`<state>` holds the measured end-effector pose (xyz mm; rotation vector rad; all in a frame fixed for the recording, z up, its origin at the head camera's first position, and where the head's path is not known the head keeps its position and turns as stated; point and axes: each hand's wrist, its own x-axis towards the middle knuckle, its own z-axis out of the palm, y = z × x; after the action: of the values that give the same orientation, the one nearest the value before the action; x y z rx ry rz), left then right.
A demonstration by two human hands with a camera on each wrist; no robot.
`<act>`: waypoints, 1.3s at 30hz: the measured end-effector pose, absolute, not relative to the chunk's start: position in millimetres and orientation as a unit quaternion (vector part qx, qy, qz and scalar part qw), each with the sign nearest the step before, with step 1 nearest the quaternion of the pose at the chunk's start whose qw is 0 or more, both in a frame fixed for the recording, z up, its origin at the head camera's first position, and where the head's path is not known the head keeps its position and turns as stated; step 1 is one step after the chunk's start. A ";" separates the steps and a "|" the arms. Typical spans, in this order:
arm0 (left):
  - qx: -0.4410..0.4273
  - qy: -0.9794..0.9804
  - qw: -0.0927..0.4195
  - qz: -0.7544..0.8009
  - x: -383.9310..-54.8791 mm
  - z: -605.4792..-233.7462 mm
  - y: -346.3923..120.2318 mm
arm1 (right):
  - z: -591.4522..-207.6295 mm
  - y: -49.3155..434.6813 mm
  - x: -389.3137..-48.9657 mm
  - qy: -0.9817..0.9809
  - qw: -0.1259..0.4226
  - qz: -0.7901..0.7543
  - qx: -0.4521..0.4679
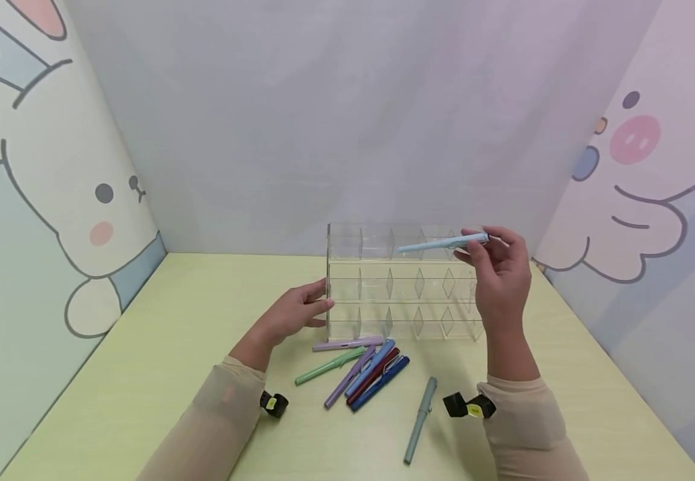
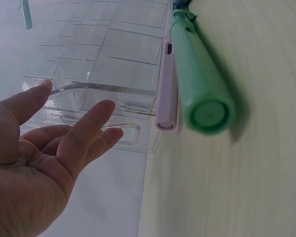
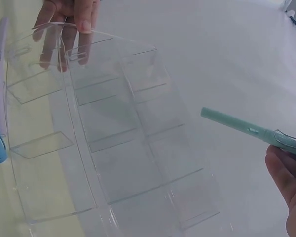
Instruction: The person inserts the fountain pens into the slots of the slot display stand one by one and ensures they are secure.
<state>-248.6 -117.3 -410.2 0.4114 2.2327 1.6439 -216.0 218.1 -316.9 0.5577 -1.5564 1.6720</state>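
My right hand (image 1: 500, 277) pinches a light blue pen (image 1: 440, 244) by its capped end, between thumb and fingers. The pen is nearly level in front of the top tier of a clear plastic organizer (image 1: 403, 302), its free end pointing left. In the right wrist view the same pen (image 3: 237, 126) looks pale green and stands apart from the organizer (image 3: 113, 192). My left hand (image 1: 293, 310) rests on the organizer's left side panel, fingers extended. In the left wrist view, the left hand's (image 2: 44, 163) thumb lies near the panel's edge.
Before the organizer lie a lilac pen (image 1: 347, 345), a green pen (image 1: 329, 366), and a cluster with a purple pen (image 1: 347, 379), a blue pen (image 1: 371, 366), a dark red pen (image 1: 371, 379) and a dark blue pen (image 1: 381, 384). A grey-green pen (image 1: 421, 421) lies apart, nearer.
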 end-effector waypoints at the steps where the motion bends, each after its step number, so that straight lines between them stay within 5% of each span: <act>1: 0.145 0.785 0.169 0.578 -248.5 -409.9 -117.2 | -317.0 218.0 -216.2 -0.607 0.390 0.658 0.215; 39: 0.132 0.782 0.165 0.586 -241.5 -407.3 -118.4 | -319.9 205.5 -234.0 -0.584 0.421 0.664 0.204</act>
<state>-241.5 -118.4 -407.3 0.3773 2.2280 1.6688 -234.0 205.5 -319.9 0.5101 -1.4638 1.6632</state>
